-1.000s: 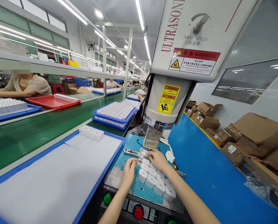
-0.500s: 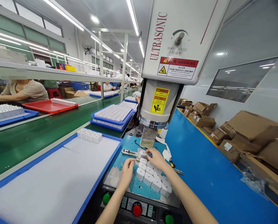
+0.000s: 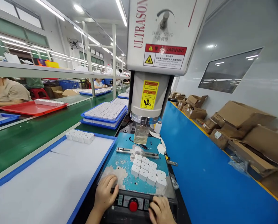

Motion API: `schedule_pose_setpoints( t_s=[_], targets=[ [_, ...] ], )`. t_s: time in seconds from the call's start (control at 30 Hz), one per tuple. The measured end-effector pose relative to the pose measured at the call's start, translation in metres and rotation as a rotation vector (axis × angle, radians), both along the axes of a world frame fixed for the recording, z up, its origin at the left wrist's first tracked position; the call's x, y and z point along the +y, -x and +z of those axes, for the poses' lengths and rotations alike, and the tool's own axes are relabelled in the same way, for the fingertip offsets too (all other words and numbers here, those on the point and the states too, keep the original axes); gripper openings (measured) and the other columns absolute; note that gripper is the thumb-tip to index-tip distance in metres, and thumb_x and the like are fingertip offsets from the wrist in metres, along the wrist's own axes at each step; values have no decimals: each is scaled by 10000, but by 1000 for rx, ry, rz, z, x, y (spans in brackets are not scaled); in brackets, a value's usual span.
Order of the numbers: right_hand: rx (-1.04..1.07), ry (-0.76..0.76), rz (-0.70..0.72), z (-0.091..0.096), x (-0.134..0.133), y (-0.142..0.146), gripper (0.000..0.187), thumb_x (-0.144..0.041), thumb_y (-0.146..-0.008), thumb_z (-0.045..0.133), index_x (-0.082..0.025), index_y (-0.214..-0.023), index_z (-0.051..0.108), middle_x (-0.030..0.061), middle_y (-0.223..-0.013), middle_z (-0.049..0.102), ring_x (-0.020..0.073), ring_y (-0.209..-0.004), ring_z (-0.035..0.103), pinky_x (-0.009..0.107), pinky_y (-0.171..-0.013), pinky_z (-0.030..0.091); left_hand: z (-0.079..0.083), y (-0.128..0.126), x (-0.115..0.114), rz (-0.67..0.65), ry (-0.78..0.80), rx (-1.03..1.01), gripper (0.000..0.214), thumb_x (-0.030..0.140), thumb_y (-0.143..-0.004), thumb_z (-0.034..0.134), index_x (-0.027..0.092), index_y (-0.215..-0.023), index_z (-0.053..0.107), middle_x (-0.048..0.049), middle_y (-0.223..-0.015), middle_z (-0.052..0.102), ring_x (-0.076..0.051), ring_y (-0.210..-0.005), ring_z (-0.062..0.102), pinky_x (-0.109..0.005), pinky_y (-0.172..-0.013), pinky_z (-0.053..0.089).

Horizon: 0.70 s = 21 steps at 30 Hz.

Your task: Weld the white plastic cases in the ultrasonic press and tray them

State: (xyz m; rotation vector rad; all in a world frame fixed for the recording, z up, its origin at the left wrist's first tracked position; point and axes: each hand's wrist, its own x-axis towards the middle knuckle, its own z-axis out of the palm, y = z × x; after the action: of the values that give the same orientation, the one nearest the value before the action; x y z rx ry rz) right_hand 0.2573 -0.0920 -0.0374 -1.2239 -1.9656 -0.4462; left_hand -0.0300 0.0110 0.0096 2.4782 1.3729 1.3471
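Note:
My left hand [image 3: 106, 191] rests over the left front corner of the ultrasonic machine's base, thumb apart from its fingers, holding nothing. My right hand [image 3: 161, 209] lies over the right end of the front panel, fingers bent but apart and without an object. Both green buttons are hidden beneath my hands; the red button [image 3: 133, 204] shows between them. One white plastic block [image 3: 137, 150] sits in the metal fixture [image 3: 125, 150], under the raised welding horn [image 3: 141, 134]. Several similar white blocks [image 3: 143, 174] stand grouped on the blue worktop in front of it.
Left of the machine lies a blue-rimmed tray [image 3: 87, 186] with a few white blocks at its far end. Stacked full trays [image 3: 104, 115] stand beyond, beside the green conveyor [image 3: 48, 124]. Cardboard boxes [image 3: 243, 118] line the right wall. A co-worker [image 3: 10, 90] sits at far left.
Both hands have left the fixture and drawn back toward me, down to the front panel. The white block stays in the fixture. My view has shifted slightly right.

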Motion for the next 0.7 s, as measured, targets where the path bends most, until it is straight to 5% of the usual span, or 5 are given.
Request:
schedule_pose_setpoints(
  t_s=[0.13, 0.27, 0.4, 0.53, 0.7],
  targets=[
    [21, 149, 73, 35, 1, -19, 355, -168, -776, 509, -340, -1086, 532, 81, -920, 653, 256, -782, 637, 437, -691, 518, 8, -5, -1, 27, 32, -19, 128, 236, -797, 531, 276, -874, 626, -52, -899, 691, -231, -888, 634, -344, -803, 496],
    [202, 243, -49, 73, 11, -55, 314, -152, -839, 447, -312, -1079, 571, 89, -1027, 630, 254, -915, 611, 430, -781, 505, 11, -7, -2, 31, 31, -51, 116, 224, -799, 532, 274, -853, 622, -39, -879, 688, -220, -873, 636, -331, -801, 493],
    [286, 495, -33, 99, 31, -83, 345, -210, -905, 387, -336, -1163, 578, 53, -1241, 562, 235, -1162, 520, 388, -932, 468, 10, -7, 0, 31, 15, -77, 108, 219, -796, 547, 265, -858, 623, -29, -864, 686, -209, -860, 636, -314, -800, 487],
    [328, 688, 60, 106, 45, -87, 341, -224, -900, 397, -333, -1169, 576, 32, -1288, 537, 209, -1184, 512, 352, -940, 469, 12, -8, -2, 41, 39, -96, 107, 244, -826, 522, 245, -861, 623, -29, -858, 677, -194, -851, 630, -290, -782, 480],
    [433, 659, 144, 100, 52, -82, 309, -214, -878, 422, -282, -1116, 608, 55, -1190, 597, 203, -1133, 548, 346, -944, 464, 30, -21, 6, 187, 219, -81, 230, 326, -876, 452, 213, -716, 572, -11, -748, 632, -166, -741, 601, -269, -677, 448]
  ],
)
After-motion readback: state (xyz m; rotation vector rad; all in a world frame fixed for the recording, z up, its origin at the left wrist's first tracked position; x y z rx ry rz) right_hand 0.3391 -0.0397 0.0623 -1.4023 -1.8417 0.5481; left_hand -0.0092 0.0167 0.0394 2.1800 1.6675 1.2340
